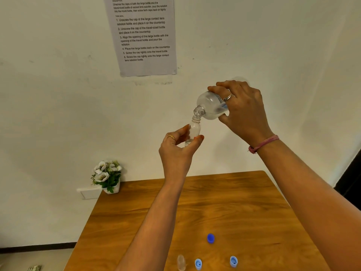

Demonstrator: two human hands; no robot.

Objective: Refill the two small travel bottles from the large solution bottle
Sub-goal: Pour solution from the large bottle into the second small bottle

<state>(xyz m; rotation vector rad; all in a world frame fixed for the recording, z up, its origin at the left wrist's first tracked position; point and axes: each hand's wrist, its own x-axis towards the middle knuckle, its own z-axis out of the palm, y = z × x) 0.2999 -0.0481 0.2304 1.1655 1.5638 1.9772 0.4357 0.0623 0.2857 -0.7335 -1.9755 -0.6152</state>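
Left hand (178, 147): raised above the far edge of the table, fingers (198, 138) and thumb curled round a small bottle, pinching its lower half; a gold ring on one finger.
Small bottle (195, 130): clear, uncapped, held upright in the air, neck at 12 o'clock, a little liquid at its bottom.
Right hand (242, 110): higher and at 2 o'clock from the left hand, fingers wrapped over the large bottle from above, thumb under it; a silver ring on one finger and a pink cord at the wrist.
Large bottle (210, 106): clear, uncapped, tipped with its neck pointing toward 7 o'clock, mouth just above and touching or nearly touching the small bottle's mouth; which of the two cannot be told.
Second small bottle (181, 262): clear, uncapped, standing on the table near its front edge, at 6 o'clock from the left hand, blurred.
Light blue caps (198, 264): two, one just at 3 o'clock of the second small bottle, the other (233, 261) further toward 3 o'clock, both lying on the table.
Dark blue cap (210, 238): on the table, between and beyond the two light blue caps.
Table (244, 202): wooden, against a white wall.
Flower pot (109, 178): white flowers in a white pot, at the table's far left corner.
Sheet (143, 36): printed instructions fixed to the wall at 12 o'clock.
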